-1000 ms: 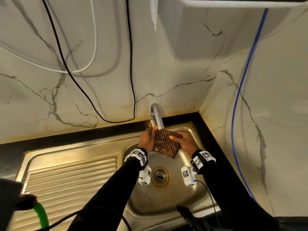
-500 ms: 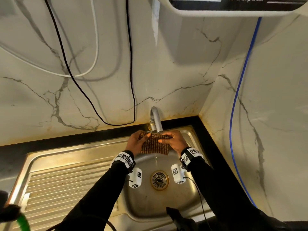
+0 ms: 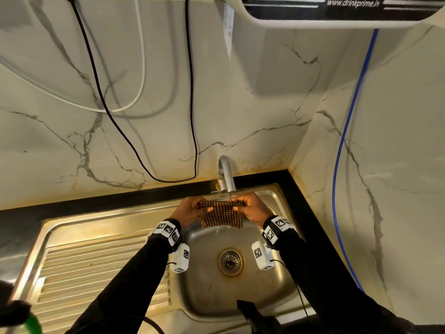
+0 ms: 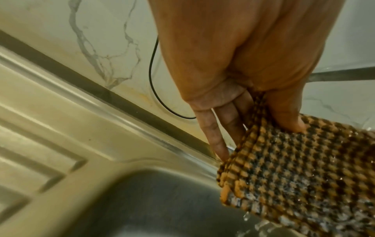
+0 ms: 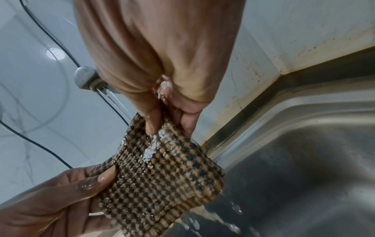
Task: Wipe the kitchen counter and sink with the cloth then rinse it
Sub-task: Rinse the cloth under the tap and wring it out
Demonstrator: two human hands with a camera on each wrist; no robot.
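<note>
A brown-and-black checked cloth (image 3: 222, 214) (image 4: 300, 173) (image 5: 162, 173) hangs folded under the steel tap (image 3: 227, 173), over the sink bowl (image 3: 277, 283). Water runs from the spout onto it and drips off its lower edge. My left hand (image 3: 192, 209) (image 4: 233, 89) pinches the cloth's upper left edge, thumb on the near face and fingers behind. My right hand (image 3: 250, 208) (image 5: 162, 104) pinches the upper right edge the same way. The left hand's thumb (image 5: 105, 174) also shows in the right wrist view.
A ribbed steel draining board (image 3: 96, 268) lies left of the bowl, the drain (image 3: 230, 261) in its middle. Black counter strip (image 3: 298, 201) borders marble walls. Black cable (image 3: 192, 116), white cable (image 3: 142, 68) and blue tube (image 3: 342, 145) hang on the walls; a water purifier (image 3: 337, 13) is above.
Both hands have turned the cloth from lying flat and tilted to hanging down from its top edge under the running tap. The head view has tilted up toward the wall.
</note>
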